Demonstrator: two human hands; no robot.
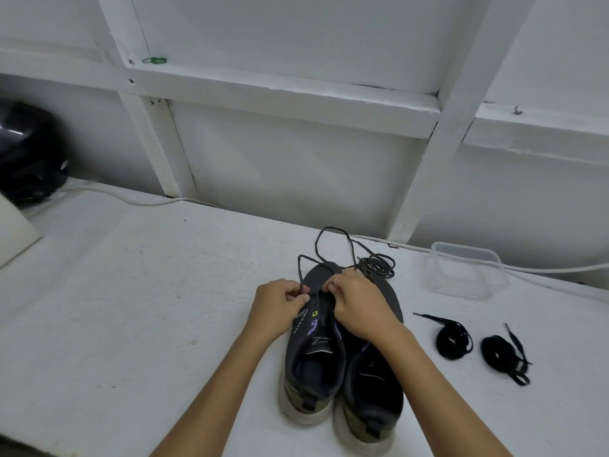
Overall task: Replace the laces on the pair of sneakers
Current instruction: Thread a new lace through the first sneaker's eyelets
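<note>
Two dark grey sneakers stand side by side on the white table, heels toward me: the left sneaker [313,364] and the right sneaker [372,397]. A thin dark lace [333,245] runs from the left sneaker's eyelets and loops out past its toe. My left hand [280,308] pinches one strand of this lace at the eyelets. My right hand [356,301] pinches the other strand over the tongue. A coiled grey lace [379,265] lies by the toes. Two bundled black laces [453,338] [504,356] lie to the right.
A clear plastic container [468,275] stands at the back right near the wall. A white cable [131,199] runs along the table's back edge. A black helmet-like object [26,153] and a white board [13,232] sit at far left.
</note>
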